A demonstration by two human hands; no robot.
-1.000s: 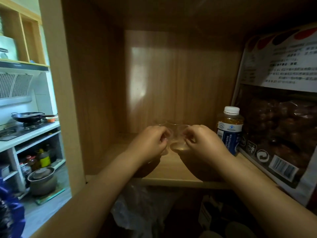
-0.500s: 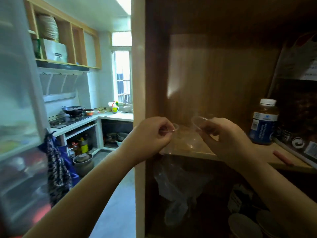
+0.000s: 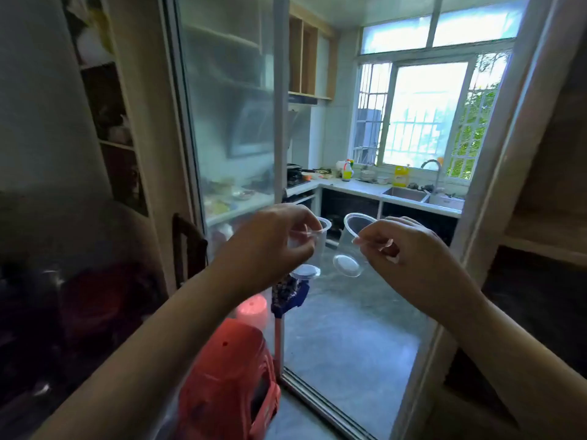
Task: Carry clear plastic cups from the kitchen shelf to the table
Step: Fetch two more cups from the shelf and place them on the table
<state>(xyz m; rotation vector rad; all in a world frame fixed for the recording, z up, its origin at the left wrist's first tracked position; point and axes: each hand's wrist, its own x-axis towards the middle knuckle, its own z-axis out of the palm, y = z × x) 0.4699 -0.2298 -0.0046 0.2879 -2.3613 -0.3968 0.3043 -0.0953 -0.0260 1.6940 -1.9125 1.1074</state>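
Both hands pulled away from shelf, now facing kitchen doorway. Left hand (image 3: 270, 246) pinches rim of left cup (image 3: 313, 249); right hand (image 3: 409, 258) pinches right cup (image 3: 351, 246), tilted, cups apart.

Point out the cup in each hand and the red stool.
Left-hand cup (image 3: 320, 246), head view, clear side wall.
Right-hand cup (image 3: 347, 265), head view, round base.
Red stool (image 3: 222, 376), head view, top seat.
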